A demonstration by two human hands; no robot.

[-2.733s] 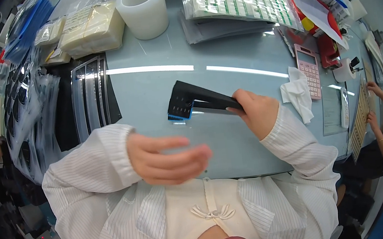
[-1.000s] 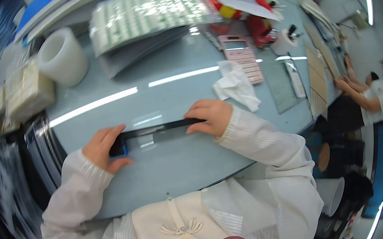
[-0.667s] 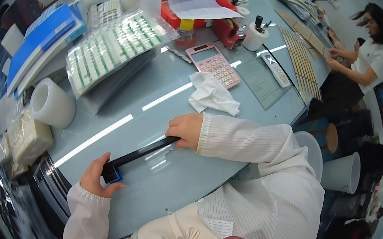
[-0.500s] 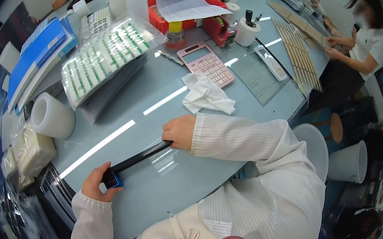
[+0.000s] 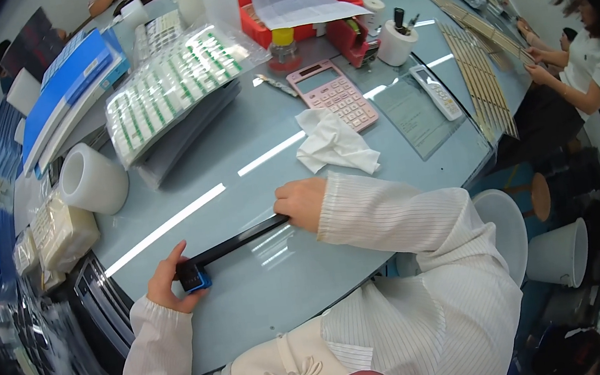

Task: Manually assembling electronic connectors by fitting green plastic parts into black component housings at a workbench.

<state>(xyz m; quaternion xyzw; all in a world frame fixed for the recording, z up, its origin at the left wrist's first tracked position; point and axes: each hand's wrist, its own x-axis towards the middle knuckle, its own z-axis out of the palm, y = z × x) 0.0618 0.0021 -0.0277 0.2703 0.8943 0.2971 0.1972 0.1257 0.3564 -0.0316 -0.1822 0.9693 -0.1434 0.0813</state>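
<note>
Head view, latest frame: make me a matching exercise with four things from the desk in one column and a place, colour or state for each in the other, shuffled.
Things:
1. Long black tool
2. Calculator
3. Tissue
4. Hollow roll

Descriptions:
A. White and crumpled
B. Next to the wrapped cream packs
C. Left hand at its blue-trimmed end, right hand gripping the other
D. Pink, with rows of keys

Right pairs: 1-C, 2-D, 3-A, 4-B
</note>
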